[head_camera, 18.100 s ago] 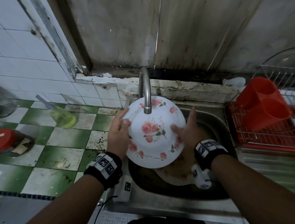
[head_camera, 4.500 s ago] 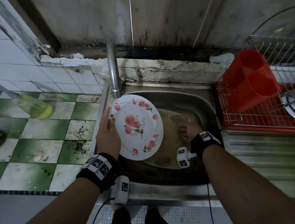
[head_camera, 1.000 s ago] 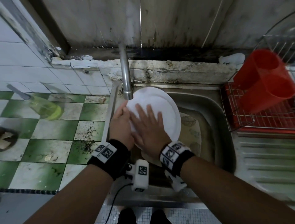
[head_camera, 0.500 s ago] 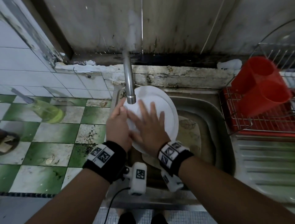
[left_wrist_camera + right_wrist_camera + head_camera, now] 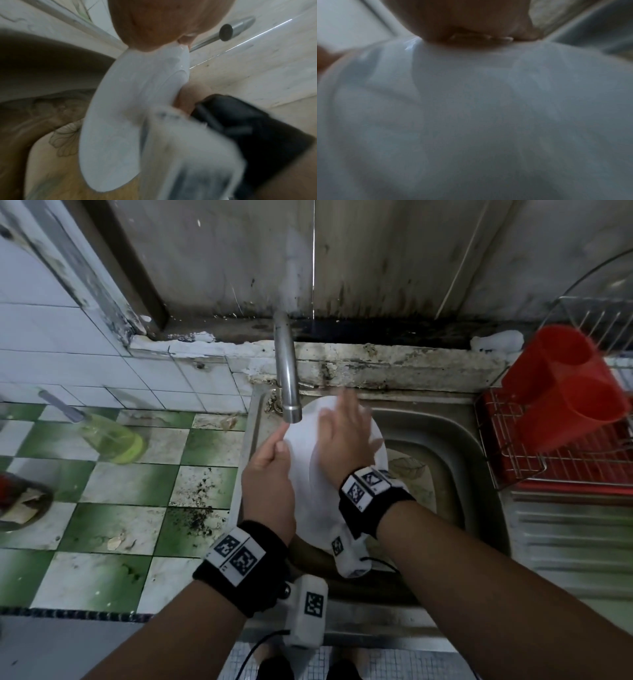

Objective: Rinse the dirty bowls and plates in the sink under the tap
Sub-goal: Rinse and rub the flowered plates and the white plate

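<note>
- The head view looks steeply down from above the sink point(image 5: 445, 440), facing the far wall; the tiled desk point(image 5: 102, 491) lies at the left, a red rack point(image 5: 565, 474) at the right, both forearms entering from the near edge.
- The left wrist view sits very near the white plate point(image 5: 128, 108), looking along it toward the far wall, with the tap point(image 5: 226, 32) above.
- The right wrist view is pressed close against the plate point(image 5: 471, 115), blurred, its surface filling the frame.
- All three views share the plate; the head and left wrist views also share the tap point(image 5: 287, 378) and sink point(image 5: 34, 65).

Tiled counter point(image 5: 113, 484) — green bottle point(image 5: 113, 441) lying flat.
</note>
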